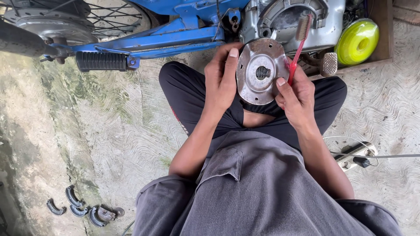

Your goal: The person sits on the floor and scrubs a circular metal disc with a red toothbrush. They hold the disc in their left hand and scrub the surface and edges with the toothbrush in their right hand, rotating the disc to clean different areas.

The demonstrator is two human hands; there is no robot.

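Observation:
I squat in front of a blue motorcycle [175, 37] with an open engine case [288, 19]. My left hand [222, 81] grips the left rim of a round, rusty metal plate [258, 87] with a splined hole in its centre, held upright before me. My right hand [297, 98] steadies the plate's right edge with the thumb and also holds a red-handled toothbrush [298, 46], its bristles pointing up near the engine case.
A black ribbed footpeg [101, 61] sticks out at the left, beside the spoked rear wheel [57, 17]. A yellow-green spool [356, 41] sits in a wooden tray at upper right. Several curved metal shoes [81, 209] lie on the concrete floor. A power strip [356, 155] lies at right.

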